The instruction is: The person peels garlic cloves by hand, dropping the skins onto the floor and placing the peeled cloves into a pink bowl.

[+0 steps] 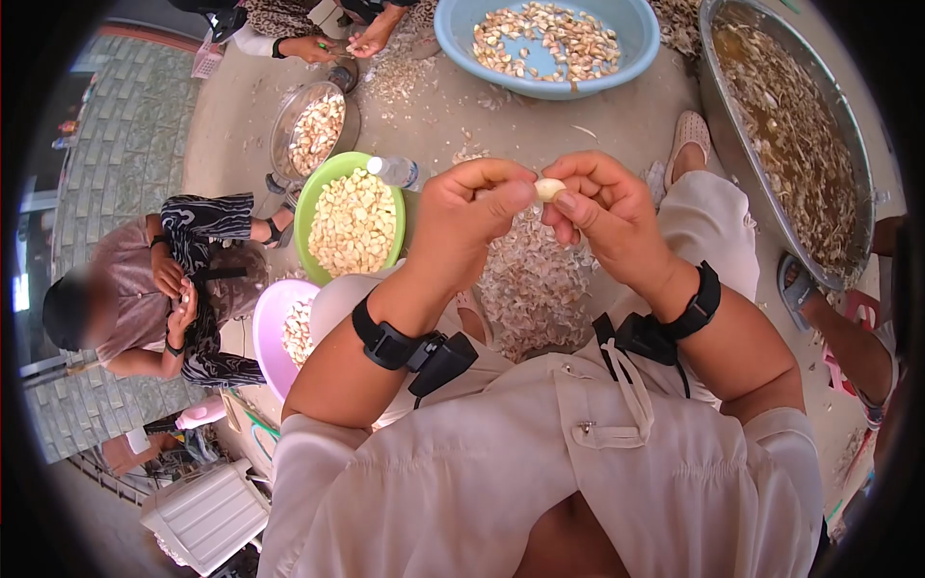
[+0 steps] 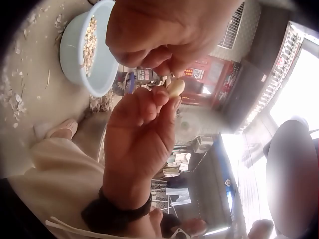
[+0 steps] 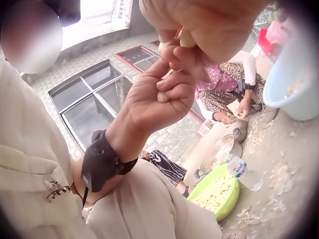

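Note:
A pale peeled garlic clove (image 1: 549,190) is pinched between thumb and fingers of my right hand (image 1: 609,217). Beside it, my left hand (image 1: 469,217) has its thumb and index finger together at the clove's left end. In the left wrist view the clove (image 2: 176,88) shows smooth and whitish at the right hand's (image 2: 139,134) fingertips. The right wrist view shows another clove (image 3: 162,96) held against the curled fingers of the left hand (image 3: 158,102). Below both hands, a heap of papery skins (image 1: 540,279) lies on the ground.
A green basin (image 1: 306,197) of peeled cloves and a bottle (image 1: 393,172) stand left; a pink basin (image 1: 270,332) is nearer. Ahead is a blue basin (image 1: 451,48) of cloves. At right stands a large metal tub (image 1: 737,144) of murky water and skins. Other people sit around.

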A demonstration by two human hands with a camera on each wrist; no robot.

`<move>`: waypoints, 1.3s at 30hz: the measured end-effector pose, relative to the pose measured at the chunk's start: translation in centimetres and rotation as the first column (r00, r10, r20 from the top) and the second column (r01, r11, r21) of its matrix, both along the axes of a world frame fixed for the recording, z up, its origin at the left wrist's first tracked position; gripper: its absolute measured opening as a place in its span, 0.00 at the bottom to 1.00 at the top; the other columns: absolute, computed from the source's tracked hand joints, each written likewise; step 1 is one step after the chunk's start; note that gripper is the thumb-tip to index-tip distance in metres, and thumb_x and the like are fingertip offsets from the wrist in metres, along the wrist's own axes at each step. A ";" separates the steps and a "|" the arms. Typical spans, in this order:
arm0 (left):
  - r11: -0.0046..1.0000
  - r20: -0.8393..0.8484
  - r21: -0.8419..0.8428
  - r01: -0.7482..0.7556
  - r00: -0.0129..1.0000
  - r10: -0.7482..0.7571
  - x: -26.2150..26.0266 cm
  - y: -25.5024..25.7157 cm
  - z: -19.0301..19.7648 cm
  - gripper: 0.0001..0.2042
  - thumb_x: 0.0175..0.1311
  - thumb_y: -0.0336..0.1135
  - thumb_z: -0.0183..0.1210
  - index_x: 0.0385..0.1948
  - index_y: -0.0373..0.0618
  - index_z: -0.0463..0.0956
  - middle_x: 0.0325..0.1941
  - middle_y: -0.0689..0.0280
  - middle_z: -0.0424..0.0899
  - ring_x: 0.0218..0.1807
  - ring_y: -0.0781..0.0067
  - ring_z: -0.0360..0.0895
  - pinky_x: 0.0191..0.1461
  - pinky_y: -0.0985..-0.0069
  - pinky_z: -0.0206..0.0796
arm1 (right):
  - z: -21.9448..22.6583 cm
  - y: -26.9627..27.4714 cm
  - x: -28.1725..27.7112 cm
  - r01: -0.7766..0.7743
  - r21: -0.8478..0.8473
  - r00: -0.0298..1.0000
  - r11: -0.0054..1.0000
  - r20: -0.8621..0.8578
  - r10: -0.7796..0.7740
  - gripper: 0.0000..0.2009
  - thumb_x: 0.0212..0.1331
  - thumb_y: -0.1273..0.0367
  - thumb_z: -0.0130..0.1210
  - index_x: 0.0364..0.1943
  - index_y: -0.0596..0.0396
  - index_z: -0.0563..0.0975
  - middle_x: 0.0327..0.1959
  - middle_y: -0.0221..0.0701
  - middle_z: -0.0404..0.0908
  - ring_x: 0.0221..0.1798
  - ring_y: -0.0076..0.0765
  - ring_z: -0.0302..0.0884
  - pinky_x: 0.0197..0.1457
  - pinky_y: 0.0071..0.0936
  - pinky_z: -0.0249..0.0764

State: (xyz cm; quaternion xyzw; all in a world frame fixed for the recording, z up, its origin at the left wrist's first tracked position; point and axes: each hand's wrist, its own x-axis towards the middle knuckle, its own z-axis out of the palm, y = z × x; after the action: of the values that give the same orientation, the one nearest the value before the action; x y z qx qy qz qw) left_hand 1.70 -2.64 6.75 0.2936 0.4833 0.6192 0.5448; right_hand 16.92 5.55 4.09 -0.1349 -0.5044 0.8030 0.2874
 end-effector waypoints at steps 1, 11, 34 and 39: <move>1.000 -0.067 0.019 0.012 0.998 -0.011 0.2 -0.1 0.2 0.07 0.55 0.31 0.59 0.30 0.36 0.74 0.26 0.66 0.78 0.26 0.83 0.72 0.29 0.88 0.64 | 0.1 -0.1 0.0 0.008 0.027 1.000 1.000 0.010 -0.009 0.09 0.57 0.74 0.49 0.42 0.59 0.69 0.30 0.29 0.75 0.27 0.16 0.69 0.29 0.12 0.66; 0.997 -0.108 0.057 -0.054 0.992 0.060 1.0 0.1 -0.9 0.10 0.59 0.35 0.55 0.26 0.36 0.73 0.25 0.65 0.77 0.27 0.82 0.72 0.31 0.86 0.64 | -0.3 -1.2 -1.0 0.125 0.280 0.985 0.952 0.083 -0.153 0.08 0.54 0.76 0.50 0.39 0.60 0.69 0.26 0.30 0.77 0.24 0.17 0.71 0.27 0.15 0.68; 0.996 -0.198 -0.064 -0.069 0.979 0.055 0.0 -0.8 -0.1 0.07 0.53 0.34 0.61 0.25 0.40 0.76 0.19 0.73 0.72 0.18 0.88 0.60 0.20 0.90 0.49 | -0.6 -0.8 -1.0 0.231 0.622 0.920 0.748 0.110 -0.375 0.11 0.51 0.75 0.55 0.40 0.58 0.72 0.28 0.33 0.79 0.25 0.24 0.75 0.30 0.19 0.71; 0.992 -0.211 -0.127 -0.026 0.978 -0.001 -1.2 -1.4 0.0 0.08 0.51 0.33 0.62 0.29 0.38 0.78 0.21 0.71 0.76 0.19 0.89 0.61 0.20 0.90 0.50 | -0.2 -1.0 -1.4 0.222 0.777 0.902 0.589 0.066 -0.427 0.12 0.47 0.76 0.58 0.38 0.58 0.74 0.28 0.33 0.78 0.25 0.26 0.75 0.29 0.20 0.71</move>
State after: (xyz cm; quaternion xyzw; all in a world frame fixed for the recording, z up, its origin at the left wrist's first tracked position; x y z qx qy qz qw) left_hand 0.52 -4.05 6.78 0.3187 0.5790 0.5556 0.5046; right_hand 15.48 4.55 3.91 -0.1922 -0.7888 0.4302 0.3946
